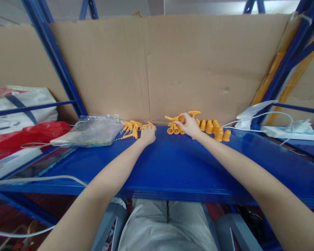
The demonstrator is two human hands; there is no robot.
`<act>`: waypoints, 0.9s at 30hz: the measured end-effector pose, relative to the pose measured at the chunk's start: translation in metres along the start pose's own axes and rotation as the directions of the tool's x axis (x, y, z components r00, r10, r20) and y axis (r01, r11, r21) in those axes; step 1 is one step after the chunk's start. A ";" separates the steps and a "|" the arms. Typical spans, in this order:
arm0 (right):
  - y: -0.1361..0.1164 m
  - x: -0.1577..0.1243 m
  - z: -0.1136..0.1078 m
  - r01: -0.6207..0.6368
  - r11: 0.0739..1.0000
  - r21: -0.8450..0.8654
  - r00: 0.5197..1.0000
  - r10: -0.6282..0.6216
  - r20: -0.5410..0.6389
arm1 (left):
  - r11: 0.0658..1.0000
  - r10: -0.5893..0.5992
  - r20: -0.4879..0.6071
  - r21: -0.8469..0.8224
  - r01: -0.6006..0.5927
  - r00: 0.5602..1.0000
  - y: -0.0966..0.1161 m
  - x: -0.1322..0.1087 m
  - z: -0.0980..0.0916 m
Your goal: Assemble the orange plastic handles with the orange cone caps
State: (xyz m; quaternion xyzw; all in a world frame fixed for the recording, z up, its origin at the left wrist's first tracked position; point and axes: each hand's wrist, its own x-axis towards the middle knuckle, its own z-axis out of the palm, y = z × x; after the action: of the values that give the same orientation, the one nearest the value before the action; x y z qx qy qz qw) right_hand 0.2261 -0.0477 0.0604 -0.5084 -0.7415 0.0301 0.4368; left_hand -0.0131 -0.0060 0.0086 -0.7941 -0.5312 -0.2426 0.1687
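My right hand [189, 126] pinches an orange hollow plastic piece [181, 119], whose round open end faces me. Below it lie several similar orange tubular pieces [176, 130], their open ends toward me. An orange T-shaped top [194, 113] rises just behind this hand. My left hand [148, 135] has its fingers curled over an orange T-shaped piece [149, 124] at the back of the blue shelf. Beside it is a pile of orange T-shaped pieces [132, 126] with metal chains [119, 135]. Right of my right hand stand several orange caps [209, 127] in rows.
A tall cardboard panel [193, 66] backs the blue shelf [170, 164]. Clear plastic bags [91, 130] and a red bag [28, 136] lie to the left. White cables and a power strip [293, 132] are at the right, near blue uprights [274, 76].
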 end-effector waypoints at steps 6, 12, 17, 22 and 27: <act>-0.031 0.003 0.027 0.293 0.761 -0.579 0.947 -0.145 0.288 | 0.998 -0.025 0.229 0.057 0.012 0.973 -0.001 0.002 -0.008; -0.049 0.008 0.056 0.255 0.683 -0.684 0.940 -0.008 0.342 | 0.985 -0.147 0.358 0.132 0.106 0.922 0.016 -0.002 -0.036; -0.052 0.007 0.066 0.233 0.705 -0.670 0.929 0.043 0.368 | 0.973 -0.208 0.417 0.181 0.144 0.885 0.024 -0.005 -0.053; -0.047 0.005 0.068 0.192 0.732 -0.654 0.922 0.094 0.376 | 0.974 -0.191 0.434 0.193 0.117 0.880 0.027 -0.006 -0.061; -0.041 0.001 0.044 0.200 0.758 -0.621 0.922 0.068 0.380 | 0.975 -0.177 0.358 0.189 0.114 0.917 0.024 -0.004 -0.062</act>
State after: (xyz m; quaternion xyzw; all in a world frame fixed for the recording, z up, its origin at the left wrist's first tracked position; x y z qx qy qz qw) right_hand 0.1663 -0.0497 0.0540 -0.5849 -0.7936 -0.1462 0.0822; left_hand -0.0048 -0.0504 0.0570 -0.7672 -0.6294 -0.0546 0.1111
